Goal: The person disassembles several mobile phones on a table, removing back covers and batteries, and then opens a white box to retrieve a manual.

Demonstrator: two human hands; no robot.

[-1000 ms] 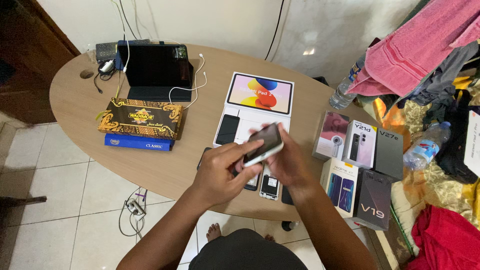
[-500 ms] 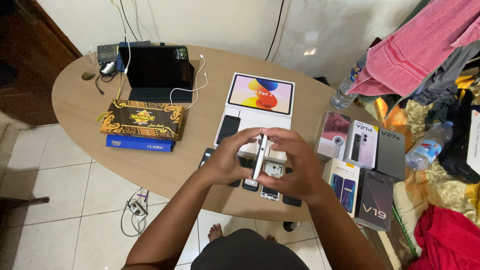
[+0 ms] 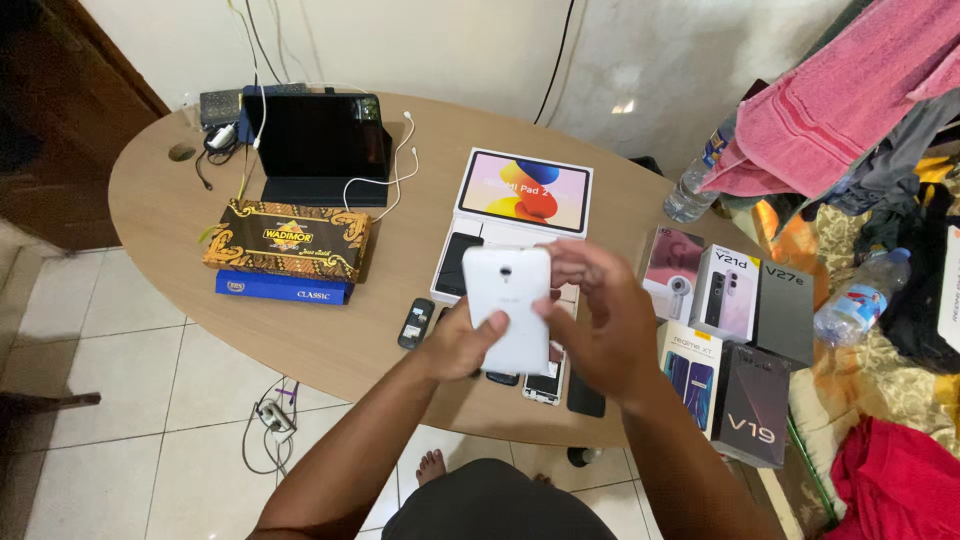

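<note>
White phone [image 3: 510, 305], pink towel [image 3: 830, 105], gold-patterned black box [image 3: 288, 240], blue box [image 3: 283, 290]

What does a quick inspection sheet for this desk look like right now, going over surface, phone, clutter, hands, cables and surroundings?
Surface: oval wooden table, crowded.
Job's things: white phone, back facing up, held above the table.
Clutter: dark tablet, patterned box, phone boxes, small phones.
Grippers: left hand grips the phone's lower edge; right hand at its right side.
Cables: white cable on the table.
Surroundings: pink towel, water bottles, tiled floor.
</note>
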